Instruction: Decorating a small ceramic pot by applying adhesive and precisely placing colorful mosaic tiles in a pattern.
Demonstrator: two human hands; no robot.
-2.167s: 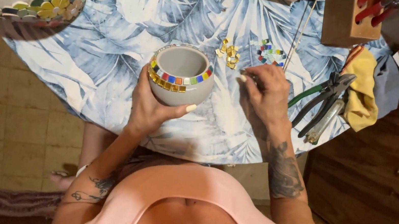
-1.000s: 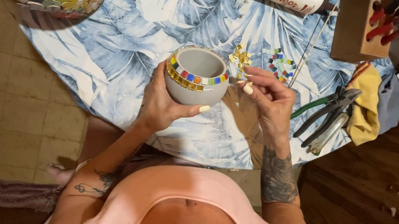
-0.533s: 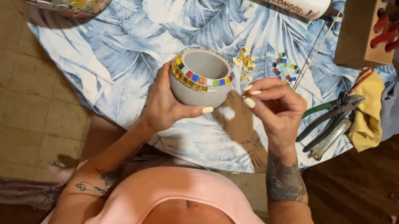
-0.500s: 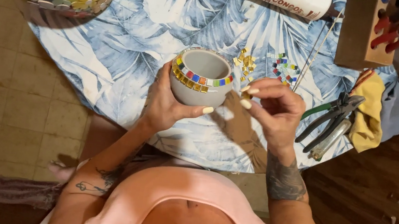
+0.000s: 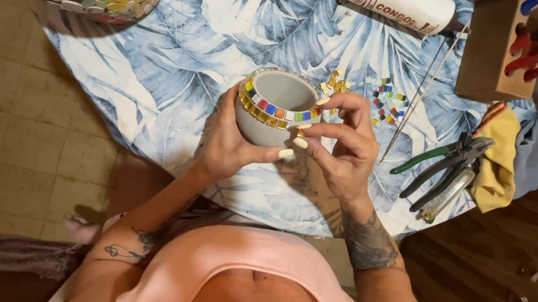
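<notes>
Cupped around a small grey round pot, the left hand holds it just above the leaf-print tablecloth, mouth tilted toward the camera. Right hand pinches at the rim's near side, thumb and forefinger closed on the mosaic band; whether a tile sits between them cannot be told.

Step, as judged: seating a tile in the band of coloured and gold squares. The next move likely needs steady pressure on the tile and the pot held from turning.

Loose tiles: a yellow cluster and a mixed-colour cluster, just beyond the pot.

Packages: white cylindrical bottle with a red and black printed label, lying on its side at the far table edge. Right of it, a wooden block holding red-handled tools. Green-handled nippers beside a yellow cloth.
</notes>
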